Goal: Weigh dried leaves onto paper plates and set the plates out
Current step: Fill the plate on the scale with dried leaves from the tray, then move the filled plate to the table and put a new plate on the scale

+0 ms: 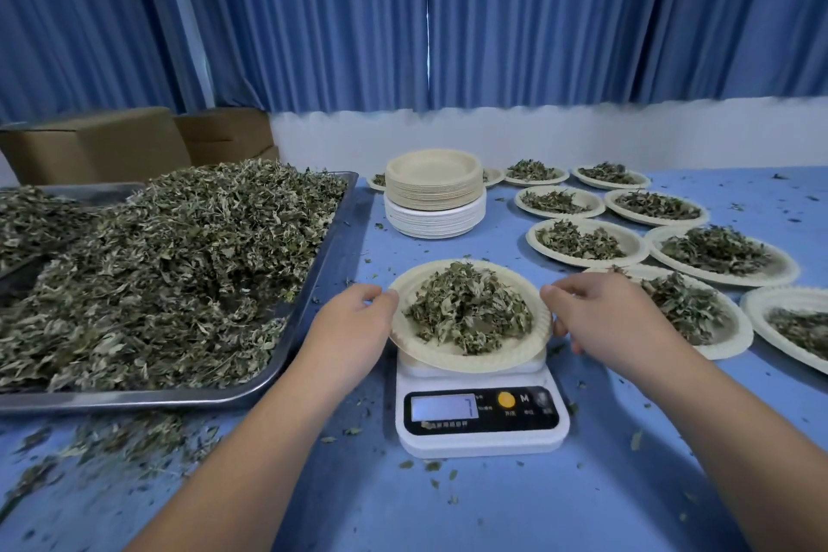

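Left hand [358,320], right hand [609,318] pinch plate [466,365] rim over scale [481,439] | plate between them | I'd carry right, toward row [739,336]

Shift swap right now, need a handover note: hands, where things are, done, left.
Left hand grips the plate's left rim; right hand grips its right rim.
The plate, heaped with leaves, is at the scale; the display is unreadable.
Done: filled plates set out on the right.
Left: place this plate with them, then weigh more from the tray onto plates off the stack.
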`<state>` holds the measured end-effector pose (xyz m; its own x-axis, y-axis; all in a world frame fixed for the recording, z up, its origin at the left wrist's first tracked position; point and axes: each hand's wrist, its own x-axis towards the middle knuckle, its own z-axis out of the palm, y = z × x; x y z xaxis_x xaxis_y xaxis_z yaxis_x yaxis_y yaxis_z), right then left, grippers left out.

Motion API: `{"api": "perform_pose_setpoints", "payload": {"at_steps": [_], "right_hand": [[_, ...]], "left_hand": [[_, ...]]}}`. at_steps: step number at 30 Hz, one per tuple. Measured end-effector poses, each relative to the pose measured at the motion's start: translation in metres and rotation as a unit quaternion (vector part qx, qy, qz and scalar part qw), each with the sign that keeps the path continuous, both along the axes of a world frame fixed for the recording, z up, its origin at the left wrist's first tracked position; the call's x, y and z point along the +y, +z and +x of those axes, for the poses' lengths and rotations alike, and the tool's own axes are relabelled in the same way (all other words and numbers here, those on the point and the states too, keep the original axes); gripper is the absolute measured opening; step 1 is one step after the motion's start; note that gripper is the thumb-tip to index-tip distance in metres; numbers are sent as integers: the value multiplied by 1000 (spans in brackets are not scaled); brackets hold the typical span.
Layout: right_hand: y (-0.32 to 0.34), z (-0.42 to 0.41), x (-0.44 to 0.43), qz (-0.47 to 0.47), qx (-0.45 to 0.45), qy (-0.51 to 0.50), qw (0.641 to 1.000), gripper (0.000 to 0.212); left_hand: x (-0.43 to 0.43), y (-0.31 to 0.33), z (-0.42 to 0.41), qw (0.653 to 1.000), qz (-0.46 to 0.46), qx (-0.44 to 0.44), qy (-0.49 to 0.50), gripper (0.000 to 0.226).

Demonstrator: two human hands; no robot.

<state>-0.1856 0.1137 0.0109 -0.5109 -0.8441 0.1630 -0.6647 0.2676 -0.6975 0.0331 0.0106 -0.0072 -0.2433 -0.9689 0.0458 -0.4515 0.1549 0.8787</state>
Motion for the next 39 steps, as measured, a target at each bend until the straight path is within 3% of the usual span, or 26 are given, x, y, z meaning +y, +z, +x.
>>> {"api": "perform_pose_setpoints", "payload": {"at_steps": [5, 10, 16, 24, 28, 31, 35, 39], "right_hand": [[-3, -1, -3, -6, -92, 9, 996, 34], [-10, -3, -5, -25, -172, 21, 985, 20], [-11, 0, 0, -97, -308, 19, 946, 19], [29, -2, -1, -127, -324, 9, 937, 20], [52, -36, -20, -148, -299, -18, 943, 18], [59, -80, -44, -160, -316, -37, 935, 17], [60, -134, -71, -116, -331, -58, 935, 21], [76, -176, -71, -94, -404, -93, 905, 18]], "left_hand": [[0, 4, 1, 999, 8, 51, -5, 23], [8, 9, 2, 994, 21, 99, -34, 56], [28, 17, 9, 977, 70, 199, -21, 36], [25, 49, 1, 965, 94, 242, -47, 34], [-17, 79, -41, 957, 103, 252, -97, 30], [-50, 87, -88, 951, 105, 251, -150, 41], [-86, 86, -148, 935, 162, 268, -167, 48], [-96, 106, -199, 914, 262, 260, -167, 44]]}}
